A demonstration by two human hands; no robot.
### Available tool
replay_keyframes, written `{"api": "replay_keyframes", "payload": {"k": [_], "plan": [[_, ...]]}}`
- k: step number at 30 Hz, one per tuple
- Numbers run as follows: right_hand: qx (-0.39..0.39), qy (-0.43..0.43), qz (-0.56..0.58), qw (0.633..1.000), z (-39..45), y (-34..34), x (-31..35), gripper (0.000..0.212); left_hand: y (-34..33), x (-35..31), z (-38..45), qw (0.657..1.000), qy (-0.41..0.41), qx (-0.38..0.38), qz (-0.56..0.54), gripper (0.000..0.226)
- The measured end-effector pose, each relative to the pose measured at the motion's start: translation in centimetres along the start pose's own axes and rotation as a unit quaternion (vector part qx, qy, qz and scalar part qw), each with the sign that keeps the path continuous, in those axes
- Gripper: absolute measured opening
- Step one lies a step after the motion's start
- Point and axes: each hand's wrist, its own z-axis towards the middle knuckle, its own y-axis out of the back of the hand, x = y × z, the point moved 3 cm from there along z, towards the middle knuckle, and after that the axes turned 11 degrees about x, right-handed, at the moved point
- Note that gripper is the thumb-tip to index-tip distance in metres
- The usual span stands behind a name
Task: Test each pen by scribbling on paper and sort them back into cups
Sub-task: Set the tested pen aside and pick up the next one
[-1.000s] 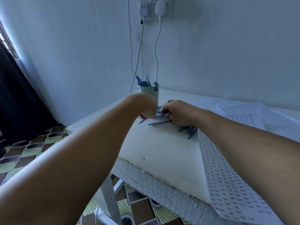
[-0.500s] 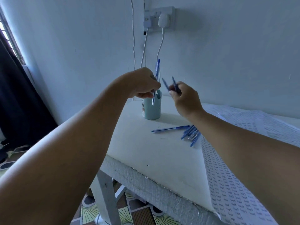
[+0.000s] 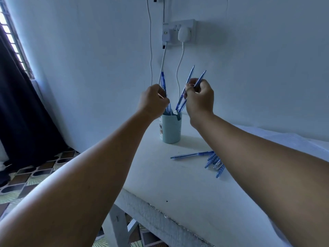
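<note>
A light blue cup [image 3: 171, 128] stands on the white table [image 3: 160, 175] near the wall, with several blue pens in it. My left hand [image 3: 152, 101] hovers just above the cup's left rim and pinches one blue pen [image 3: 163, 81] held nearly upright. My right hand [image 3: 200, 97] is above the cup's right side and grips two blue pens [image 3: 188, 82], their lower tips pointing down at the cup's mouth. Loose blue pens [image 3: 214, 161] lie on the table to the right of the cup, one long pen [image 3: 191, 155] lying apart from the bunch.
A wall socket [image 3: 178, 31] with two plugged chargers hangs above the cup, its white cables [image 3: 179, 68] dropping behind my hands. White paper [image 3: 292, 139] lies at the table's right. A dark curtain [image 3: 19, 104] and patterned floor tiles [image 3: 26, 177] are to the left.
Both hands picked pens up off the table and lifted them. They now hold the pens over the cup's mouth, lower tips pointing into it.
</note>
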Motion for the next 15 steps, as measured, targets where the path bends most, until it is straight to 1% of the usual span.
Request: {"api": "replay_keyframes", "payload": {"k": [1,5,7,8,9,12,15], "plan": [[0.006,-0.001,-0.003,1.000,0.0,-0.3,-0.2,0.003,-0.2,0.4,0.1,1.000,0.005,0.009,0.000,0.007],[0.050,-0.010,-0.034,0.998,-0.4,-1.3,-1.7,0.015,-1.3,1.4,0.4,0.997,0.020,0.075,0.019,0.011],[0.089,-0.007,-0.090,0.992,-0.7,-1.5,-2.8,0.009,-1.6,1.7,0.4,0.996,0.025,0.085,0.019,0.009],[0.107,-0.002,-0.114,0.988,-0.9,-1.6,-3.1,0.004,-1.8,1.9,0.5,0.996,0.025,0.082,0.015,0.011],[0.122,0.007,-0.132,0.984,-0.9,-1.8,-3.3,0.004,-1.8,2.1,0.5,0.997,0.024,0.078,0.011,0.016],[0.135,0.016,-0.164,0.977,-1.0,-1.9,-3.7,0.021,-2.0,2.7,0.7,0.997,0.027,0.072,-0.009,0.025],[0.139,-0.010,-0.161,0.977,-1.0,-1.5,-4.4,0.034,-2.1,2.8,0.6,0.998,0.026,0.056,-0.025,0.032]]}}
